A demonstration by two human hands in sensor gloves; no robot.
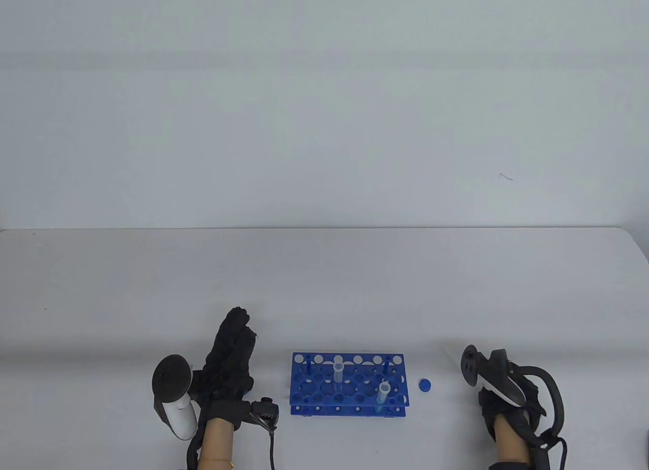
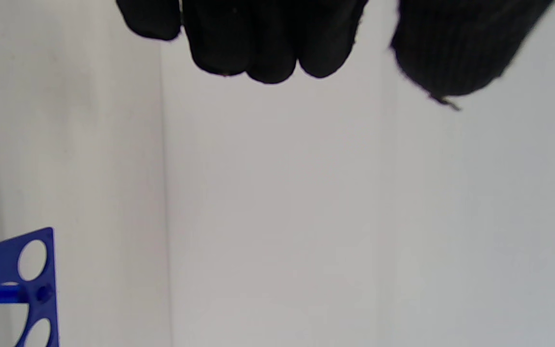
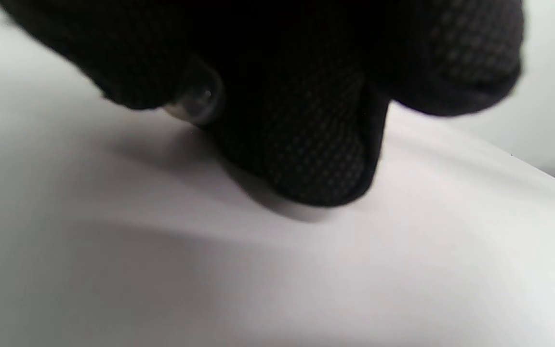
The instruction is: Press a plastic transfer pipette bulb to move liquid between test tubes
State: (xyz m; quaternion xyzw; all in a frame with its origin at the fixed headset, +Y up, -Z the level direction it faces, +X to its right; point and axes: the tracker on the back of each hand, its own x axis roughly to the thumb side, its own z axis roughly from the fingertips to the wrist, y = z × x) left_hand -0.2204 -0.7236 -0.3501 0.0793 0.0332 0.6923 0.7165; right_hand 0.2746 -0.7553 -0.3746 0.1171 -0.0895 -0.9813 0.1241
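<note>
A blue test tube rack (image 1: 309, 376) stands at the table's front middle. It holds two clear open tubes, one near the centre (image 1: 338, 371) and one at the front right (image 1: 383, 392). A blue cap (image 1: 425, 385) lies just right of the rack. My left hand (image 1: 242, 327) lies open and empty left of the rack, fingers stretched forward; its fingers (image 2: 258, 48) show in the left wrist view. My right hand (image 3: 258, 120) is down at the table right of the cap, fingers closed around the clear pipette bulb (image 3: 196, 99). The tracker (image 1: 489, 373) hides that hand from above.
A corner of the rack (image 2: 3, 262) shows at the lower left of the left wrist view. The white table (image 1: 324, 287) runs back to a white wall. A faint thin line that may be the pipette's stem (image 1: 450, 352) lies just beyond the right hand.
</note>
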